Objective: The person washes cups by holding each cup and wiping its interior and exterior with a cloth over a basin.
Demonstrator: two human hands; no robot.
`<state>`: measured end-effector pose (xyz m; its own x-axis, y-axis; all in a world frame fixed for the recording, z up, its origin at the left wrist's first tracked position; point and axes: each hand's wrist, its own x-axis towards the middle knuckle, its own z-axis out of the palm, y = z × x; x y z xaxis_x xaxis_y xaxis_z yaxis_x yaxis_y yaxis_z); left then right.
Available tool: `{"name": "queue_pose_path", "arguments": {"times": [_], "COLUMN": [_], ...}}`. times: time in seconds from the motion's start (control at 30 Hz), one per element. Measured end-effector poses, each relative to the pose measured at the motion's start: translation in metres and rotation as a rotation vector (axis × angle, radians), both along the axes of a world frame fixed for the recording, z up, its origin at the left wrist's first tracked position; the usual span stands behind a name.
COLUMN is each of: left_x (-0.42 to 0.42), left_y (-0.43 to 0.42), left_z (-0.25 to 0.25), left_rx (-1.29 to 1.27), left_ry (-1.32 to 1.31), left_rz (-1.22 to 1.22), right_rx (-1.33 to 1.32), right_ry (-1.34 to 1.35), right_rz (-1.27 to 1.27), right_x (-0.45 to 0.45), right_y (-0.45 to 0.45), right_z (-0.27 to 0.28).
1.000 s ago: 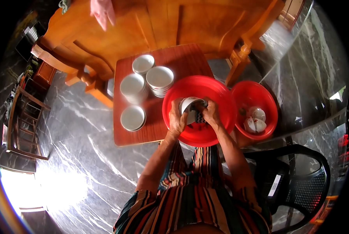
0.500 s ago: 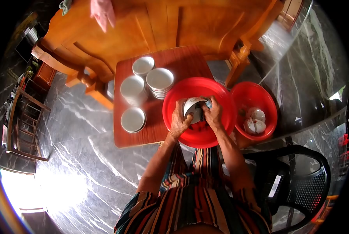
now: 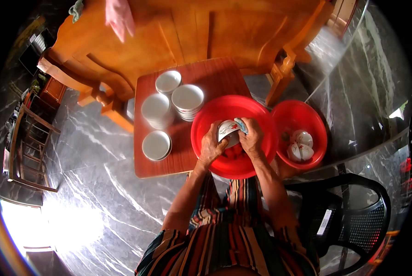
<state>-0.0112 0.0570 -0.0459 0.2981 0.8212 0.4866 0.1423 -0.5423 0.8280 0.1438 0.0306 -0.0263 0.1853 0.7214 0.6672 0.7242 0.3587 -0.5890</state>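
Observation:
A white bowl with a red flower pattern (image 3: pixel 228 129) is tilted between my hands over the large red basin (image 3: pixel 202 156). My left hand (image 3: pixel 210 145) grips its left side, thumb towards the inside. My right hand (image 3: pixel 252 135) is closed on a light blue cloth (image 3: pixel 241 125) pressed to the bowl's right rim. Left of the basin, stacked white bowls (image 3: pixel 187 97) stand on the red-brown table (image 3: pixel 187 161). To the right, a smaller red basin (image 3: pixel 320 133) holds several bowls (image 3: pixel 300 151).
A wooden bench (image 3: pixel 187 32) with a pink glove (image 3: pixel 118 18) over it stands behind the table. At the right is a black chair (image 3: pixel 362 221). A wooden chair frame (image 3: pixel 31 152) stands far left on the grey marble floor (image 3: pixel 91 165).
The bowl has turned in my hands so its flowered outside shows more. The blue cloth has come into clearer view at the rim. The whole view has shifted slightly.

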Motion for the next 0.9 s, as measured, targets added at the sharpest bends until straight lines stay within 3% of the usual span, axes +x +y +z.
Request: {"name": "queue_pose_path", "arguments": {"times": [0.17,0.23,0.47,0.6,0.77,0.83,0.9], "left_x": [0.000,-0.002,-0.007,-0.009,-0.008,-0.006,-0.005], "left_y": [-0.002,-0.004,0.009,-0.004,-0.002,0.004,0.005], "left_z": [0.001,0.004,-0.020,0.007,-0.004,-0.015,-0.019], "left_rx": [-0.071,-0.183,-0.155,-0.268,-0.229,-0.299,-0.293], "left_ry": [0.083,0.050,-0.153,-0.054,-0.061,-0.268,-0.301], "left_rz": [-0.029,-0.087,-0.167,-0.061,0.036,-0.011,-0.009], "right_rx": [0.068,0.055,0.061,0.007,-0.086,-0.147,-0.208], "right_ry": [-0.067,-0.068,-0.056,0.055,0.237,0.252,0.267], "right_rz": [-0.024,-0.026,-0.008,0.004,0.034,0.016,-0.004], "right_x": [0.002,0.002,0.001,0.003,0.011,0.014,0.018], "right_y": [0.000,0.000,0.003,0.007,0.023,0.026,0.029], "right_z": [-0.001,-0.001,-0.006,-0.014,-0.045,-0.054,-0.065]}}
